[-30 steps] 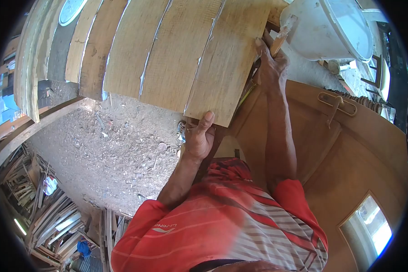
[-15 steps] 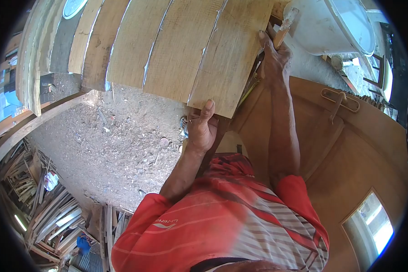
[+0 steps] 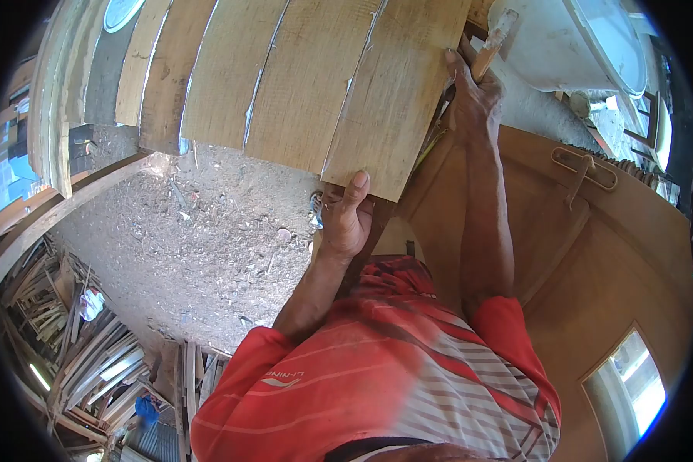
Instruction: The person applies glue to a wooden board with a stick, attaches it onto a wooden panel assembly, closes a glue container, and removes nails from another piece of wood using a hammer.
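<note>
"At the near end of the board row [image 3: 296, 92], by its right corner: left hand [image 3: 346, 223], thumb pressed on the top face of the outer board [image 3: 396, 108], fingers passing underneath. Pinching that end."

"Right hand [image 3: 477, 96]?"

"Farther up the same board's right long edge. Thumb tip laid against the edge; fingers out of sight. Cannot tell whether they close on the board or on the wooden stick [image 3: 488, 60] just beside."

"Change over the last second?"

"Small. Boards, brown door panel [image 3: 631, 239] and white bucket [image 3: 539, 61] all slid rightward in view together; head movement, probably. Both thumbs keep their places, and the white-lined seams [image 3: 249, 114] look unaltered. Judgement: outer board being steadied, not worked loose from the row."

"Unresolved?"

"Far ends of the boards, cut off by the top of the view. Support under the near end, not visible. Bucket also cut off above. Stick's lower end, lost behind the right hand."
</note>
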Tool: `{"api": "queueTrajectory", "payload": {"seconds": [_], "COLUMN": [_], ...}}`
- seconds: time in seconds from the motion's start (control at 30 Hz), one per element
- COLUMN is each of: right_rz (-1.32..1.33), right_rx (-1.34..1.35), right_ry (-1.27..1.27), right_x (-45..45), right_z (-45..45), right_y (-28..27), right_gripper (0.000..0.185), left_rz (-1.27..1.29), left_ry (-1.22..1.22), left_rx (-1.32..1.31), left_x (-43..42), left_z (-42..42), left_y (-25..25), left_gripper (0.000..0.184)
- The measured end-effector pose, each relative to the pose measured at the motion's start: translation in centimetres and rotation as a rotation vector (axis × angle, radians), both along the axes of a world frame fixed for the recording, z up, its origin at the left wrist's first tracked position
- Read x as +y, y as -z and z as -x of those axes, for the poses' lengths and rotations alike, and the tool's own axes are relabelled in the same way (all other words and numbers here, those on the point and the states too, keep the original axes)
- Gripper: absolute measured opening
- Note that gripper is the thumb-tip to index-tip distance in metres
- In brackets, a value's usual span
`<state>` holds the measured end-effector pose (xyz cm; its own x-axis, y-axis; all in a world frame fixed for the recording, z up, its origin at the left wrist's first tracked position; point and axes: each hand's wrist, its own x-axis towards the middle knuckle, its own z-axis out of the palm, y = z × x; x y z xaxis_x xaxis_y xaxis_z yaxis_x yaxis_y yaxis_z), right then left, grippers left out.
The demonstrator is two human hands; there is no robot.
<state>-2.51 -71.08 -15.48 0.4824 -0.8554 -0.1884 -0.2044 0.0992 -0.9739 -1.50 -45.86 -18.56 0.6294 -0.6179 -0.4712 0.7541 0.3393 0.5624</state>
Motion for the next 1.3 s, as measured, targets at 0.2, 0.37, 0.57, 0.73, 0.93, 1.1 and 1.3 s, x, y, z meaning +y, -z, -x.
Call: {"api": "queueTrajectory", "payload": {"seconds": [0.2, 0.37, 0.57, 0.73, 0.93, 1.1, 1.3], "right_rz": [-0.046, 0.052, 0.105, 0.092, 0.327, 0.473, 0.475], "right_rx": [-0.063, -0.051, -0.036, 0.159, 0.134, 0.063, -0.002], "right_ry": [0.014, 0.007, -0.019, -0.057, -0.065, 0.242, 0.622], "right_x": [0.0, -0.5, -0.7, -1.1, -0.6, 2.0, -9.2], "right_z": [0.0, 0.1, 0.3, 0.7, 2.0, 7.2, 13.1], "right_y": [0.5, 1.9, 1.7, 1.1, 1.1, -2.5, -9.4], "right_gripper": [0.054, 0.040, 0.036, 0.036, 0.039, 0.033, 0.035], "left_rz": [0.035, 0.016, -0.001, 0.004, -0.121, -0.258, -0.624], "left_ry": [-0.061, -0.017, -0.012, 0.050, 0.078, 0.112, 0.199], "left_rx": [0.043, 0.062, 0.080, 0.048, -0.036, -0.093, -0.709], "left_x": [-0.4, -0.3, -0.1, -0.5, 1.1, 6.2, 12.8], "left_z": [0.1, 0.1, -0.2, -0.5, 0.2, 1.2, 2.5], "left_y": [-0.3, -0.5, 0.1, -1.6, -2.5, -4.3, -6.6], "left_gripper": [0.043, 0.050, 0.055, 0.054, 0.053, 0.048, 0.038]}}
